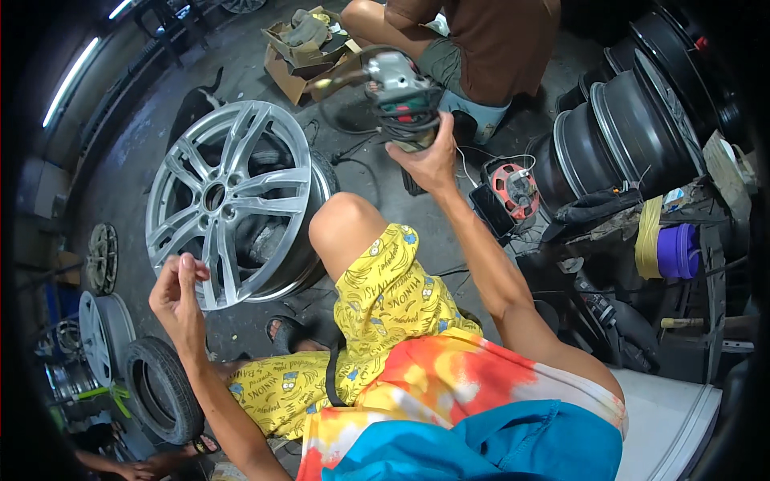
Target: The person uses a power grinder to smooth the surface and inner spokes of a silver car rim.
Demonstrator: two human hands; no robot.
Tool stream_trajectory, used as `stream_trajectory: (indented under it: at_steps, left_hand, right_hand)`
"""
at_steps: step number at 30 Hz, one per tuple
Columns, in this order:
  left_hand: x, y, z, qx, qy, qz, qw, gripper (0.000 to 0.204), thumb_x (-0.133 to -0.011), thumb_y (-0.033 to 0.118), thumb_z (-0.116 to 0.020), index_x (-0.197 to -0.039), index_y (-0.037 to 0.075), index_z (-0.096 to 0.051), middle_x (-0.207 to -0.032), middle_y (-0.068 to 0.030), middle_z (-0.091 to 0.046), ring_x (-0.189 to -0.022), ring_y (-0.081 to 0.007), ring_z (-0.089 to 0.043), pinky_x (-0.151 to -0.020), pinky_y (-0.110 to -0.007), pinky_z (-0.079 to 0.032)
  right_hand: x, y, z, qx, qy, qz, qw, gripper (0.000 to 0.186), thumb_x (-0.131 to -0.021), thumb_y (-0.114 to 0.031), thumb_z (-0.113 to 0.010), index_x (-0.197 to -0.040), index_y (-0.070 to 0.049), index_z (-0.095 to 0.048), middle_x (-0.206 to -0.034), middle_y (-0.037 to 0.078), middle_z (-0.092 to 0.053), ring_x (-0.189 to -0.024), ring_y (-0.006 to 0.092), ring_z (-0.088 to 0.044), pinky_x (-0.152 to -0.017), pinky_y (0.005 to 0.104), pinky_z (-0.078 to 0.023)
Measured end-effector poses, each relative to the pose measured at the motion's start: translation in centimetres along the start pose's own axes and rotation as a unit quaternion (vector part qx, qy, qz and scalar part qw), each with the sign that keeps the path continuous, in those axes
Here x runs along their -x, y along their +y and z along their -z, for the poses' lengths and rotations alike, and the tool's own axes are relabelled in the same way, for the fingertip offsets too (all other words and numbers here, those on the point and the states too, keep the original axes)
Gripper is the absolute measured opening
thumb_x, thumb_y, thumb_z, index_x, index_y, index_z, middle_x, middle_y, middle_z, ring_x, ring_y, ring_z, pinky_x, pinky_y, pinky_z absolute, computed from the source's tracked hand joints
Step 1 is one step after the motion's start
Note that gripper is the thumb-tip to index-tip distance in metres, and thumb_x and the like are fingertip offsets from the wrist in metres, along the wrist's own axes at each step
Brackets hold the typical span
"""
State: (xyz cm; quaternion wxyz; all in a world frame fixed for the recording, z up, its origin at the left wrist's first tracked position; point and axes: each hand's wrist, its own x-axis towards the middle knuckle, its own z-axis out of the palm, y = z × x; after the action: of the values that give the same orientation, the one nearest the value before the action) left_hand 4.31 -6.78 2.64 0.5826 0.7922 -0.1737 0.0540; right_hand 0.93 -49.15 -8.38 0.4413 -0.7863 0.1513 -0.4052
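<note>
My right hand [429, 157] grips an angle grinder [401, 100] by its lower end, holding it up in front of me. The grinder has a grey metal head and a dark green body with a black cord wound round it; part of it is blurred. Below the left edge of a silver alloy wheel rim [215, 196], my left hand [181, 293] is raised with loosely bent, parted fingers and nothing in it. The rim stands tilted on the floor beside my knee, its spoked face toward me. I cannot tell whether my left fingers touch it.
Another person [505, 48] sits ahead beside a cardboard box [301, 60]. Steel rims [601, 128] are stacked at the right, near a red cable reel [513, 191] and a phone [488, 210]. A tyre [164, 390] lies lower left. A cat [192, 108] is behind the alloy rim.
</note>
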Motion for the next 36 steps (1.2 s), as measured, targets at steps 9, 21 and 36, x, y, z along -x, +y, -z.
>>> stream_trajectory:
  at_steps: [9, 21, 36]
  left_hand:
    - [-4.8, 4.6, 2.2, 0.006, -0.069, -0.091, 0.993, 0.036, -0.11, 0.03, -0.057, -0.106, -0.002, -0.072, -0.098, -0.0067, -0.069, -0.094, -0.0138, -0.066, -0.09, -0.03, -0.053]
    - [-4.6, 0.6, 3.4, 0.095, 0.086, -0.041, 0.991, 0.051, -0.111, 0.042, -0.05, -0.131, -0.002, -0.064, -0.113, -0.0085, -0.067, -0.104, -0.0152, -0.064, -0.093, -0.029, -0.049]
    - [-5.1, -2.6, 3.1, -0.136, 0.045, -0.01, 0.99, 0.02, -0.096, 0.012, -0.075, -0.087, -0.001, -0.063, -0.071, 0.0014, -0.051, -0.066, -0.0074, -0.045, -0.059, -0.025, -0.038]
  right_hand:
    - [-5.4, -12.3, -3.1, 0.01, -0.001, 0.328, 0.944, 0.096, -0.053, -0.027, -0.1, -0.131, -0.005, -0.048, -0.118, 0.018, -0.059, -0.11, 0.0391, -0.064, -0.093, 0.0464, -0.053]
    - [-1.4, -18.4, -11.9, -0.163, -0.136, 0.36, 0.909, 0.085, -0.063, -0.019, -0.09, -0.133, 0.0, -0.045, -0.111, 0.023, -0.052, -0.103, 0.047, -0.058, -0.088, 0.0497, -0.049]
    - [-0.1, -16.0, -13.7, -0.123, -0.215, 0.268, 0.931, 0.086, -0.06, -0.026, -0.097, -0.13, -0.004, -0.052, -0.116, 0.019, -0.06, -0.106, 0.0407, -0.066, -0.091, 0.0442, -0.054]
